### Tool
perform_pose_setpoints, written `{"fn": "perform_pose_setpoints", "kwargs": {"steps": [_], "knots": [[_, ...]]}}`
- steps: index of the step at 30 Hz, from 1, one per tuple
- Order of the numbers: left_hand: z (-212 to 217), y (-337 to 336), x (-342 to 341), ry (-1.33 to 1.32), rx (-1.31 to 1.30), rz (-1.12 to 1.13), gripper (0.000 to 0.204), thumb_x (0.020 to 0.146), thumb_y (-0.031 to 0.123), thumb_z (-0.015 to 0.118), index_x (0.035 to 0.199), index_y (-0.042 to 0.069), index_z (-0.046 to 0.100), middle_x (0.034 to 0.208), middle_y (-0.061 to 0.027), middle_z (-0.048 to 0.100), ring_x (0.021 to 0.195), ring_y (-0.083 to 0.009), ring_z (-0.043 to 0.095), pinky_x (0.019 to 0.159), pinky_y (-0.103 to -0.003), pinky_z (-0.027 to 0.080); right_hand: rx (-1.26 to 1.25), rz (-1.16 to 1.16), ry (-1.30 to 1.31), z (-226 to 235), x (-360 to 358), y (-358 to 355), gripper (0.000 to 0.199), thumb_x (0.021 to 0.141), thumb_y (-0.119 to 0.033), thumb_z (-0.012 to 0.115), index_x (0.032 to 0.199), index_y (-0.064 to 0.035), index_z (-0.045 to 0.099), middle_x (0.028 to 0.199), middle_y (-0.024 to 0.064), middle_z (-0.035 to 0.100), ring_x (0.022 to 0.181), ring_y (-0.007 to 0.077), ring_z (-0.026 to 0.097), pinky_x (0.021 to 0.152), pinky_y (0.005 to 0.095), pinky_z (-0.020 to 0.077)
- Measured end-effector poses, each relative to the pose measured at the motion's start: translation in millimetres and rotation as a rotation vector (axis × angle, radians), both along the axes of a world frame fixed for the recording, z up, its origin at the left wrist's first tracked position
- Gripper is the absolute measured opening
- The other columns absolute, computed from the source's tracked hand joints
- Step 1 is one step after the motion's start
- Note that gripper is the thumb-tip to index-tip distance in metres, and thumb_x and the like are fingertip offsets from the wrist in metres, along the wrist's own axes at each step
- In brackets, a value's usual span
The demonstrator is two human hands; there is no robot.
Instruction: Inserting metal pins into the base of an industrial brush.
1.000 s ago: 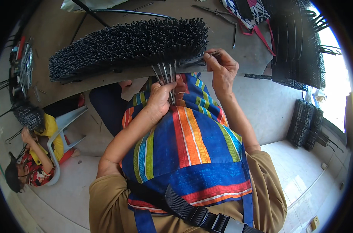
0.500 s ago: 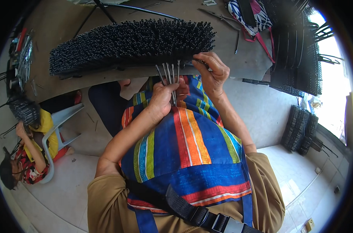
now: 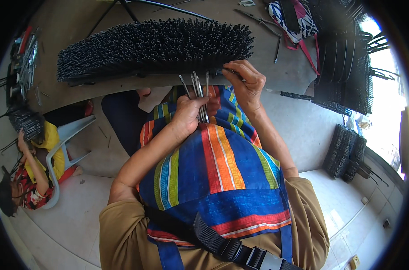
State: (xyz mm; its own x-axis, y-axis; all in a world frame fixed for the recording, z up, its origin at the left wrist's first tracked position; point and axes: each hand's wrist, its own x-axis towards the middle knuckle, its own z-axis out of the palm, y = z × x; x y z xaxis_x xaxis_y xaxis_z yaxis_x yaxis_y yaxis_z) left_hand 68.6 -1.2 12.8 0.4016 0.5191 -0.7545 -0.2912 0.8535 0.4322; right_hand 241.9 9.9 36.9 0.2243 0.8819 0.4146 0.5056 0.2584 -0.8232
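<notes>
A long black block [image 3: 155, 47], densely packed with thin upright black strands like bristles, lies along the table's near edge. In front of it, over my lap, my left hand [image 3: 187, 112] is closed round several thin silvery metal rods [image 3: 196, 85]. Their tips stick up and fan out a little toward the block. My right hand [image 3: 248, 85] is closed in a pinch by the block's near right corner. Something small and dark shows at its fingertips, too small to name.
On the brown table [image 3: 285, 74], pliers [image 3: 263, 21] and a patterned cloth [image 3: 294, 20] lie to the right, near stacked black mesh racks [image 3: 341, 63]. Metal tools [image 3: 30, 63] lie at the left. Another person [image 3: 35, 175] sits on a grey chair [image 3: 71, 139], holding a black wire bundle [image 3: 26, 123].
The view has shifted slightly. The rods in my left hand stand a little closer together. My right hand keeps its pinch by the block's corner.
</notes>
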Motion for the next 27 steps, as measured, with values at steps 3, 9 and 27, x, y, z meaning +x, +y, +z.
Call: {"fn": "perform_pose_setpoints", "kwargs": {"steps": [3,9,27], "knots": [[-1,-1,-1,0.062,0.059,-0.001,0.013,0.091,0.003,0.055,0.101,0.000,0.062,0.088,-0.0162,0.069,0.077,-0.0240,0.070,0.065,-0.035,0.060,-0.062,-0.060,-0.065,-2,-3,5,0.012,0.070,-0.002,0.075,0.081,-0.0029,0.069,0.077,0.0082,0.065,0.065,0.0197,0.064,0.058,0.0275,0.0486],[-7,-1,-6,-0.056,0.083,-0.011,0.017,0.091,0.004,0.056,0.105,-0.001,0.062,0.090,-0.0144,0.069,0.076,-0.0221,0.070,0.066,-0.033,0.060,-0.142,-0.165,-0.076,12,-13,24,0.013,0.071,-0.009,0.075,0.083,-0.0076,0.070,0.075,0.0070,0.064,0.063,0.0242,0.064,0.055,0.0320,0.0487],[4,9,-4,-0.215,0.106,-0.161,0.020,0.088,0.002,0.058,0.106,-0.001,0.064,0.091,-0.0139,0.070,0.075,-0.0213,0.069,0.071,-0.032,0.058,-0.437,0.003,-0.059,16,1,-2,0.011,0.078,-0.012,0.071,0.083,-0.0018,0.068,0.067,0.0072,0.064,0.058,0.0180,0.062,0.052,0.0312,0.0469]]}}
